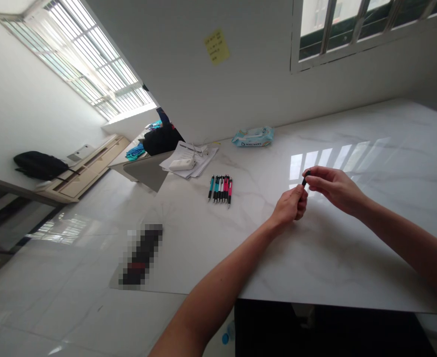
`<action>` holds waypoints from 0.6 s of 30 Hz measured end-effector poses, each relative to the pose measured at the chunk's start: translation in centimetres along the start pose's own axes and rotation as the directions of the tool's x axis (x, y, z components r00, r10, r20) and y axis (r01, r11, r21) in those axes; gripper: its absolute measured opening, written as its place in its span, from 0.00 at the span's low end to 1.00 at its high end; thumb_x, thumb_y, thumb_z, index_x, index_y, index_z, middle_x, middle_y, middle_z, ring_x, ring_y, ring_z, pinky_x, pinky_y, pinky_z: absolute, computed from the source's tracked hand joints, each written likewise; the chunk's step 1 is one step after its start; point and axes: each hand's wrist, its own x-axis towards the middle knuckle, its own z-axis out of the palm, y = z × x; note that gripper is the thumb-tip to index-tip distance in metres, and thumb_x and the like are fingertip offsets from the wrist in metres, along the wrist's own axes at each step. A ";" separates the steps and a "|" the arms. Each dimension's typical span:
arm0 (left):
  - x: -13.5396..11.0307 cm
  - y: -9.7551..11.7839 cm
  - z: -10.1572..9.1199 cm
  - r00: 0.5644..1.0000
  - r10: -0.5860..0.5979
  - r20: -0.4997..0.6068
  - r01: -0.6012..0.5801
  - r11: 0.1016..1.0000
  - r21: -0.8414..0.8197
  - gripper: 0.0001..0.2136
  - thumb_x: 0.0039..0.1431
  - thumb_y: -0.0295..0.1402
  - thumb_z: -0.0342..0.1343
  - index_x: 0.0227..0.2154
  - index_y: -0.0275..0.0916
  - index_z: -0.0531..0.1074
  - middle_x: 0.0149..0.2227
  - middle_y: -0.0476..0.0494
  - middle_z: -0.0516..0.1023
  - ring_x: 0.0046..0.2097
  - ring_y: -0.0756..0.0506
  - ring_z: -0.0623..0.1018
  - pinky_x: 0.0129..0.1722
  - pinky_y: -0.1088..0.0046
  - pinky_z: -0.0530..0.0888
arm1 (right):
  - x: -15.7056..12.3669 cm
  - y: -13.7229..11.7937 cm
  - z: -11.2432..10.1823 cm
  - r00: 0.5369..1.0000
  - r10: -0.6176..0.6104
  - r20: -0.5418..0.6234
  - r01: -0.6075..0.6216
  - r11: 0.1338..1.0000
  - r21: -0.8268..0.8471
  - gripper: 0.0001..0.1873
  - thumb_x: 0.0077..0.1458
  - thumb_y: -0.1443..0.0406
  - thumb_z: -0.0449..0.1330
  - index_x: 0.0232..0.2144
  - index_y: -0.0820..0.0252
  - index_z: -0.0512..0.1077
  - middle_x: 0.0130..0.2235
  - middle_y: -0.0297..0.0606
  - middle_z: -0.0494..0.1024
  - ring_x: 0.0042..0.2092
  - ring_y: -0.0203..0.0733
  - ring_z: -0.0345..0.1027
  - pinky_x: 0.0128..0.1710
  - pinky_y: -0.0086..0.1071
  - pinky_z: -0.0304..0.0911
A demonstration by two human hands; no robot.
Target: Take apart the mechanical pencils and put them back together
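Note:
My left hand [290, 204] is closed round a slim black pen-like piece [305, 179], most of which is hidden in its fingers. The piece's upper end sticks out above the left thumb, where my right hand [333, 189] pinches it between thumb and fingertips. Both hands are over the right half of the white marbled table [255, 253]. To their left, several click pens [220, 189] lie side by side in a row, teal, white and pink-red with black grips.
A blue pack of wipes [253, 137] lies by the wall. Papers [189, 171] with a white box-like device [182, 164] and a cable are at the far left corner. A pixelated dark object [142, 255] lies near the left edge. A yellow note [217, 47] hangs on the wall.

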 end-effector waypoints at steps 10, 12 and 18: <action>0.2 -0.8 -0.8 0.983 0.158 -0.091 -0.102 0.891 0.443 0.24 0.69 0.56 0.42 0.30 0.41 0.65 0.26 0.49 0.68 0.30 0.48 0.68 0.31 0.72 0.68 | -0.2 -0.6 0.1 1.000 -0.009 -0.005 0.010 0.994 0.110 0.27 0.48 0.52 0.76 0.49 0.53 0.79 0.39 0.40 0.81 0.40 0.44 0.74 0.42 0.40 0.72; 0.2 -0.7 -0.9 0.979 0.185 -0.089 -0.128 0.888 0.441 0.24 0.70 0.56 0.41 0.30 0.41 0.64 0.26 0.49 0.67 0.29 0.49 0.67 0.31 0.72 0.67 | -0.1 -0.9 0.1 0.999 0.005 0.045 -0.012 0.988 0.152 0.32 0.48 0.53 0.76 0.55 0.52 0.76 0.42 0.40 0.81 0.41 0.44 0.74 0.43 0.40 0.72; 0.6 -1.0 -1.3 0.970 0.240 -0.041 -0.201 0.886 0.419 0.22 0.70 0.54 0.43 0.29 0.41 0.62 0.27 0.51 0.65 0.28 0.50 0.64 0.29 0.74 0.64 | 0.2 -1.4 0.2 0.999 -0.027 0.021 0.023 0.982 0.185 0.31 0.49 0.56 0.76 0.54 0.54 0.76 0.38 0.36 0.79 0.39 0.41 0.72 0.42 0.38 0.69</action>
